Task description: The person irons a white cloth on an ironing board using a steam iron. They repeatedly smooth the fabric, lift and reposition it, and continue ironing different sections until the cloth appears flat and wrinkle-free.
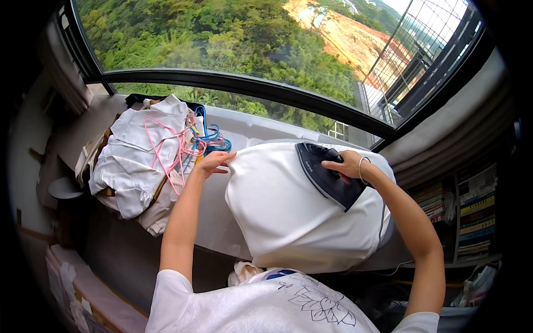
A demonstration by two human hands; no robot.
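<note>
A white cloth garment (275,208) is spread over an ironing surface in front of me, its near side hanging in soft folds over the edge. My right hand (347,166), with a bangle at the wrist, grips the handle of a dark Supor clothes iron (318,177). The iron's soleplate rests on the upper right part of the cloth. At the cloth's upper left corner, my left hand (215,163) pinches the fabric edge between thumb and fingers. What lies beneath the cloth is mostly hidden.
Left of my left hand lies a pile of white garments (133,145), with pink plastic hangers (179,135) and blue hangers (214,139) on its right side. A window frame (250,89) runs behind the sill. Bookshelves (476,212) and a curtain (458,125) stand at the right.
</note>
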